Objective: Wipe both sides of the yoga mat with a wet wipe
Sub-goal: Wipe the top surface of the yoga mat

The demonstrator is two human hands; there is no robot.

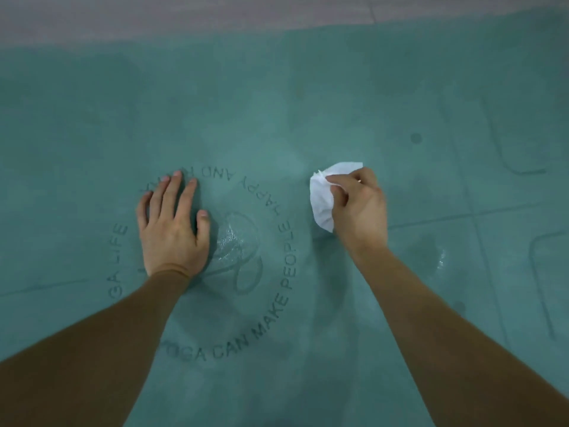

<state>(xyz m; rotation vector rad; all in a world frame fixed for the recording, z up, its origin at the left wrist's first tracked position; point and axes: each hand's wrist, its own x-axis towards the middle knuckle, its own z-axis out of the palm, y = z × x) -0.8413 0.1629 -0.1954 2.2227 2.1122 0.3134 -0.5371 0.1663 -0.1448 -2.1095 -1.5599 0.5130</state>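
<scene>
Two hands on a teal mat (338, 87), one flat, one holding a wipe (323, 198).
Left hand (172, 226) lies with straight fingers pressed on the mat's printed ring of words (286, 257); right hand (360, 208), just outside that ring, pinches the crumpled white wipe against the mat. Beyond the mat's far edge runs grey floor (184, 16).

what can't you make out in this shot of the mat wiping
- Ring of lettering, head view: some of the words are covered by the left hand and forearm.
- Yoga mat: left, right and near edges cut off by the frame; its underside is hidden.
- Wet wipe: part is bunched inside the right hand, so whether it touches the mat is unclear.
- Dark spot: too small to identify.
</scene>
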